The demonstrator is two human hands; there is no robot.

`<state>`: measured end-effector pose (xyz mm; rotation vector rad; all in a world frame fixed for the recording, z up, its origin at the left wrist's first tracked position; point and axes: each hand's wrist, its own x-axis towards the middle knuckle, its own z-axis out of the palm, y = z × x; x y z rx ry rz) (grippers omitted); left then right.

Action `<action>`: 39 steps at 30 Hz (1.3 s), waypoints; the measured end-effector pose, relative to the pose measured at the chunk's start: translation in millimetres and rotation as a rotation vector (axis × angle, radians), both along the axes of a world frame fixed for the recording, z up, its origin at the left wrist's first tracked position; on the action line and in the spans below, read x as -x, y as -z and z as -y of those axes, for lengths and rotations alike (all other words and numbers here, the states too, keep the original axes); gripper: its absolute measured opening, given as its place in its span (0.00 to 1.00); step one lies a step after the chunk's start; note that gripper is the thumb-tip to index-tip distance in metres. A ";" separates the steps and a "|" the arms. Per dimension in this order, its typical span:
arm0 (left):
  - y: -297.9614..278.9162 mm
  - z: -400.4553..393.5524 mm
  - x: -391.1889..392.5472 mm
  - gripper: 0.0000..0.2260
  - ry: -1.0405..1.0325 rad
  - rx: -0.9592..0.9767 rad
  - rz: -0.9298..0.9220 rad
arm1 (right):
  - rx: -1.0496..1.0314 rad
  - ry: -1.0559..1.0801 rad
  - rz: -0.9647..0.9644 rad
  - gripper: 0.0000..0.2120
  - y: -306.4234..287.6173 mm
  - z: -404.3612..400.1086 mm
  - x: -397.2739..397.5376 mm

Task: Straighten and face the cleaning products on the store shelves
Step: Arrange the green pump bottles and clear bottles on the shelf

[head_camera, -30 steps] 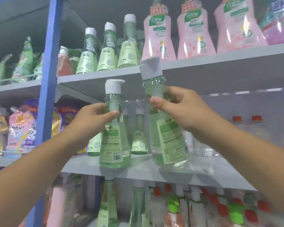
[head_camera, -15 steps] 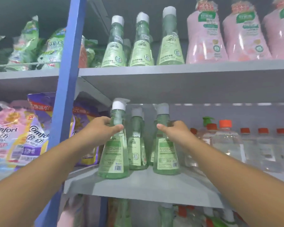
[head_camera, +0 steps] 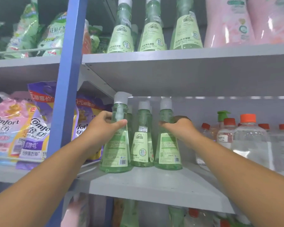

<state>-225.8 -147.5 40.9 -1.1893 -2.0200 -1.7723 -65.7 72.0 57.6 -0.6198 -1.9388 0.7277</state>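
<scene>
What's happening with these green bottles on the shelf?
A person is tidying a store shelf. The left hand grips the neck of the left green bottle, the right hand the right green bottle. Both stand on the grey shelf with their barcode backs outward, while the middle bottle, untouched, shows its front label. So the two held ones are not yet faced.

Green bottles [head_camera: 116, 141] with white caps, pink bottles [head_camera: 228, 22], orange caps [head_camera: 247, 117], a blue post [head_camera: 67, 79], a grey shelf [head_camera: 154, 185].
</scene>
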 end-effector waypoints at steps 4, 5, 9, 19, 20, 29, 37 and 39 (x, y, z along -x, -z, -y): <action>-4.7 7.9 -0.4 0.15 0.034 0.064 0.045 | 0.006 -0.014 -0.027 0.21 6.2 -8.0 2.5; -7.3 10.8 -1.2 0.15 0.015 0.088 0.041 | 0.005 -0.012 -0.037 0.21 7.0 -10.4 2.3; -19.8 20.4 -4.2 0.21 -0.091 0.164 0.011 | -0.014 -0.018 -0.050 0.20 7.6 -18.3 4.1; -35.9 23.8 -3.7 0.13 -0.009 0.140 -0.014 | -0.110 0.207 0.299 0.30 -21.6 -2.2 1.4; -36.2 23.4 -2.1 0.13 -0.007 0.138 -0.024 | -0.127 0.221 0.273 0.28 -16.3 -1.5 1.8; -31.7 21.8 1.5 0.30 -0.107 0.069 -0.012 | 0.068 0.037 -0.029 0.15 5.8 1.8 -10.1; -29.4 18.7 5.9 0.17 -0.069 -0.024 0.062 | 0.062 0.050 -0.058 0.16 5.3 6.7 -8.7; -28.5 17.4 6.8 0.19 -0.060 -0.030 0.050 | 0.083 0.071 -0.062 0.15 3.9 4.0 -11.1</action>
